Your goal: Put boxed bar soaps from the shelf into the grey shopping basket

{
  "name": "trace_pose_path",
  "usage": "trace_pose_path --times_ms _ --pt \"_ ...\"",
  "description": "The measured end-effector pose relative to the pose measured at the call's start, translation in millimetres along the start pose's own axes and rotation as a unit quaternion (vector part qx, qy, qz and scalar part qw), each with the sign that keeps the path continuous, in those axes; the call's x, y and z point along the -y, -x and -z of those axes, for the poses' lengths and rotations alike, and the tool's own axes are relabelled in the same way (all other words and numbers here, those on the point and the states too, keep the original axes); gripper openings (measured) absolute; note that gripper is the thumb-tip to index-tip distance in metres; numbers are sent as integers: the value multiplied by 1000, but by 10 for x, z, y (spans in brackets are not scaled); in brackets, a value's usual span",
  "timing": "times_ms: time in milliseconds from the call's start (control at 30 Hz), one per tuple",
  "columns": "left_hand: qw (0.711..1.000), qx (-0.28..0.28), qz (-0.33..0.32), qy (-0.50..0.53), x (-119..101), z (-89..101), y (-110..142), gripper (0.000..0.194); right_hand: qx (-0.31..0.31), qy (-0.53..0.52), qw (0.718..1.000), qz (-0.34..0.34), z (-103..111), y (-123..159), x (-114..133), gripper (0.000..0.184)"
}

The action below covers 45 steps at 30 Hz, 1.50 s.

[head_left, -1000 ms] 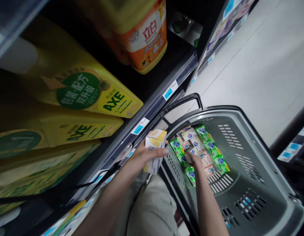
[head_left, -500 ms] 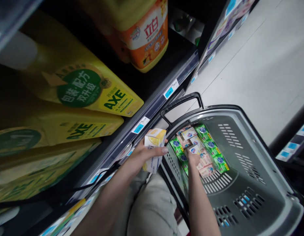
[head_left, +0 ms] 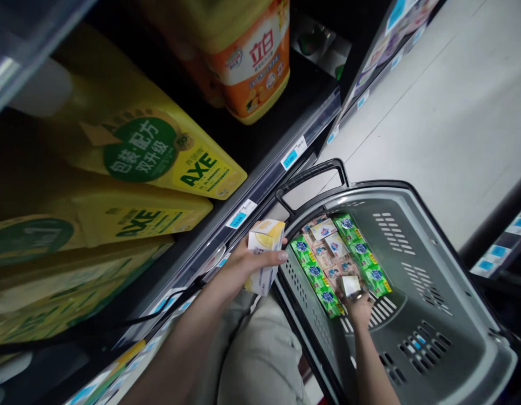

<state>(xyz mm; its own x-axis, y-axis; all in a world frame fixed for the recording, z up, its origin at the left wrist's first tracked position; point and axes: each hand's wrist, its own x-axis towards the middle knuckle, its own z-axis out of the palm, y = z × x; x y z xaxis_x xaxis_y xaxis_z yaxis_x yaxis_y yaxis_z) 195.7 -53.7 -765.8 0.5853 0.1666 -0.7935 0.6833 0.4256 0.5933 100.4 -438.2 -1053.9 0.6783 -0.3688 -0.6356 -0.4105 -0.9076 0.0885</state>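
Note:
My left hand (head_left: 256, 260) is closed around a white and yellow box (head_left: 265, 237), held upright between the shelf edge and the basket's rim. Inside the grey shopping basket (head_left: 437, 247), my right hand (head_left: 358, 306) grips a small white box (head_left: 350, 286) by its near end, over the front part of the packed boxes. Green boxes (head_left: 314, 271) line the left side, and more green boxes (head_left: 361, 248) line the right. Pink boxes (head_left: 323, 256) fill the middle between them. On top of the pink ones rest two white boxes (head_left: 323, 229). My right fingertips are partly hidden.
Large yellow AXE bottles (head_left: 201, 169) stand on the dark shelf at left. An orange-labelled jug (head_left: 260, 62) stands farther back. Price tags (head_left: 241, 214) run along the shelf edge. The basket's black handle (head_left: 311, 174) leans toward the shelf; pale floor (head_left: 437, 112) lies beyond.
My right hand has moved toward the lower right inside the basket, carrying the small white box away from the other white ones. My left hand has stayed in place with its box.

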Motion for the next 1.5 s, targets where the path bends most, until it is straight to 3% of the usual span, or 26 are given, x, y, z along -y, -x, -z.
trace_pose_path --times_ms 133,233,300,400,600,767,933,1133,1233,1333,1400,1500 --pt "1000 -1 -1 -9 12 -4 -16 58 -35 -15 998 43 -45 -69 237 60" --pt "1000 -1 4 2 12 -18 -27 65 24 -31 981 192 -72 -12 610 74" --pt "1000 -3 8 3 10 -29 -28 67 62 -2 966 250 -100 58 846 79" --pt "1000 -10 12 -2 7 -34 -24 67 70 49 965 248 -129 131 1056 77" --pt "1000 -3 7 -14 2 -3 -23 64 40 121 938 322 -142 212 1110 70" --pt "1000 -3 2 -20 3 3 -26 55 45 146 946 286 -57 296 1299 77" --pt "1000 -2 5 -9 17 16 -45 57 84 143 958 234 224 393 1411 64" --pt "1000 3 4 -12 11 39 -34 59 9 126 965 229 892 478 1209 74" --pt "1000 4 -3 -9 -6 37 -11 58 -74 126 962 232 1366 207 1284 72" --pt "1000 4 -9 -4 -17 31 0 60 -118 147 951 245 1752 -207 1539 68" --pt "1000 2 -9 -1 -21 29 0 61 -102 164 950 246 1880 -448 1725 68" --pt "1000 -3 -3 3 -24 29 -10 65 -74 185 946 254 1851 -649 1890 71"
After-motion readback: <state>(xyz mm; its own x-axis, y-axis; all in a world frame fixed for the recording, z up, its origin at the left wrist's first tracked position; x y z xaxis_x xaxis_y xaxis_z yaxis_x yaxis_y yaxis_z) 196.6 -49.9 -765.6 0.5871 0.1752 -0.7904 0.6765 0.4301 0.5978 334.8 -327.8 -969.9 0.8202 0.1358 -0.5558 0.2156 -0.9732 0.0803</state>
